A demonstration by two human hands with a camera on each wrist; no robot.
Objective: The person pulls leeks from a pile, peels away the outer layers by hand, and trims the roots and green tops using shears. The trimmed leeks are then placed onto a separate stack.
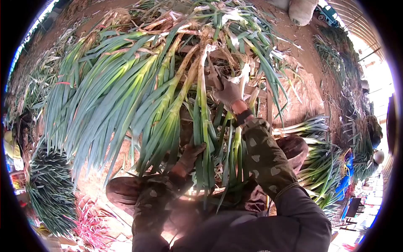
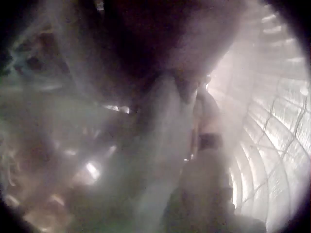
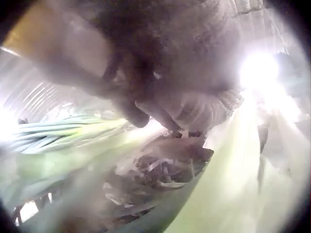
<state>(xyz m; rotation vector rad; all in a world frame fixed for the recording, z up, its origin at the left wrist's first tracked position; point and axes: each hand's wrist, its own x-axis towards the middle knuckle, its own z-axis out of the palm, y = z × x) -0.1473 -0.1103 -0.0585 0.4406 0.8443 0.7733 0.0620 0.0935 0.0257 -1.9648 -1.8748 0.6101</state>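
Note:
A long green onion [image 1: 203, 90] stands out in the middle of the head view, its white root end up and its leaves toward the lap. My gloved left hand [image 1: 191, 156] grips it low down, around the leaves. Close beside its pale upper stalk is my gloved right hand [image 1: 230, 93], with fingers pointing up and left toward the roots. In the right wrist view, some fingers [image 3: 199, 111] are curled above a brown, ragged piece [image 3: 192, 146]; I cannot tell whether they hold it. The left wrist view is dim and blurred, with a pale leaf under the hand.
A big heap of untrimmed green onions [image 1: 113, 80] spreads in front and to the left. Bundled onions [image 1: 321, 164] lie at the right, and a dark green stack [image 1: 50, 191] at the lower left, beside pink strips [image 1: 90, 222]. Brown ground [image 1: 300, 94] shows beyond the heap.

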